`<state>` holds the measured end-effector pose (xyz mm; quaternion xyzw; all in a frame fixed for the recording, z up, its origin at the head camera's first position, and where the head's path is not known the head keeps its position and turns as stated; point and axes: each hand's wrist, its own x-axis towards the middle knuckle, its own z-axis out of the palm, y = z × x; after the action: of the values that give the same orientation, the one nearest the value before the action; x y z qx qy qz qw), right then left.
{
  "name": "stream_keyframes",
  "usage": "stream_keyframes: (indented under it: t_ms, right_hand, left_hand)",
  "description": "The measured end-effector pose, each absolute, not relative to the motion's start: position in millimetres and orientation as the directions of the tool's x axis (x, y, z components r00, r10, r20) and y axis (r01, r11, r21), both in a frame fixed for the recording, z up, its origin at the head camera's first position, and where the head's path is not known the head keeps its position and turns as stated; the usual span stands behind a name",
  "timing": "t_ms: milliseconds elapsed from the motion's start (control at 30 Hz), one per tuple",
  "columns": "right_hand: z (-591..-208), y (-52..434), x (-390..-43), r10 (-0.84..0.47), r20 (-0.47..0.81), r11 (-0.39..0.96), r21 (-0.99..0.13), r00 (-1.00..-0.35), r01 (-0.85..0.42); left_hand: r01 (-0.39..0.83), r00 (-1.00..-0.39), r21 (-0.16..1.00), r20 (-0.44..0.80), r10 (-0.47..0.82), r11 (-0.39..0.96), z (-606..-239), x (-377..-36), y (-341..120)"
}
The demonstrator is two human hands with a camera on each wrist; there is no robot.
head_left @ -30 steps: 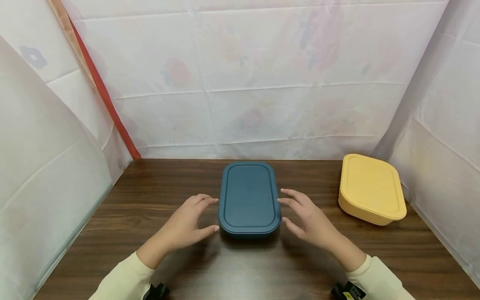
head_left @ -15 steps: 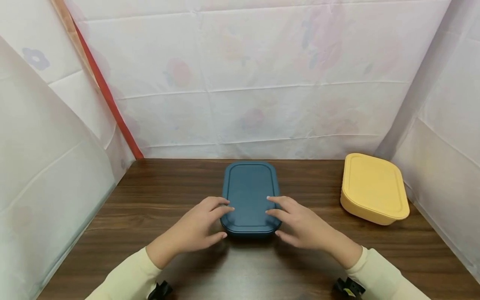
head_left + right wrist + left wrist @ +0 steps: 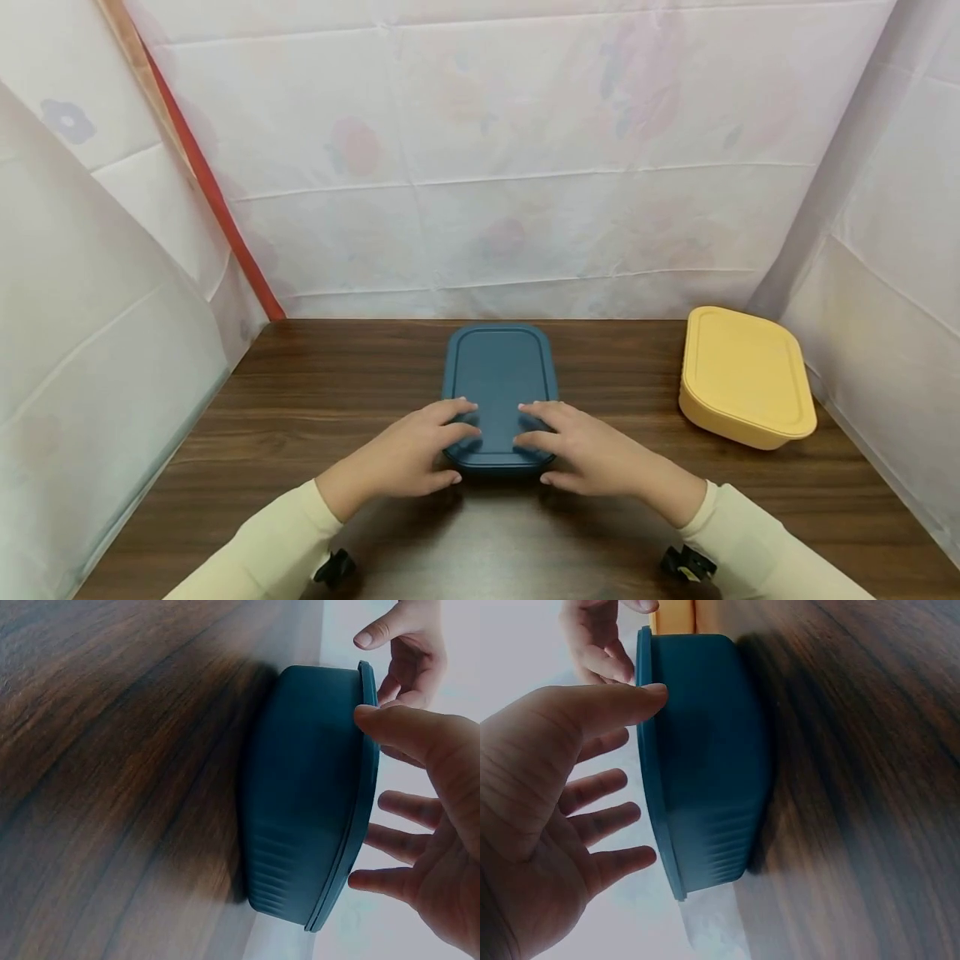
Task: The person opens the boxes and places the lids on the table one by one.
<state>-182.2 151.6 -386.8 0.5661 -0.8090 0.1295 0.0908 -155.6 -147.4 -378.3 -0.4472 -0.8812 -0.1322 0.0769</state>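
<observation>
Both hands on the blue box (image 3: 498, 392), lid on, contents hidden. Left hand (image 3: 405, 458) and right hand (image 3: 592, 454) lie with fingers straight and spread over the lid's near end, thumbs at the rim (wrist views show thumb tips touching the lid edge, nothing curled round it). Likely steadying it. Yellow box (image 3: 746, 379), also lidded, well beyond the right fingers.
</observation>
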Motion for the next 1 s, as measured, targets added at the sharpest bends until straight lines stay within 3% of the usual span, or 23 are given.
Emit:
stream_keyframes:
  t_ms: [400,1000]
  right_hand:
    - [-388.1,149.9,-186.3,-0.903,0.288,0.322,-0.039,-0.319,-0.946]
    - [-384.5,149.3,-184.3,-0.903,0.281,0.327,-0.046,-0.326,-0.944]
  left_hand:
    - [0.853,-0.512,0.065,0.3,0.805,0.518,-386.8,-160.5,-144.3]
    - [0.85,-0.525,0.128,0.272,0.807,0.51,-378.7,-162.8,-146.6]
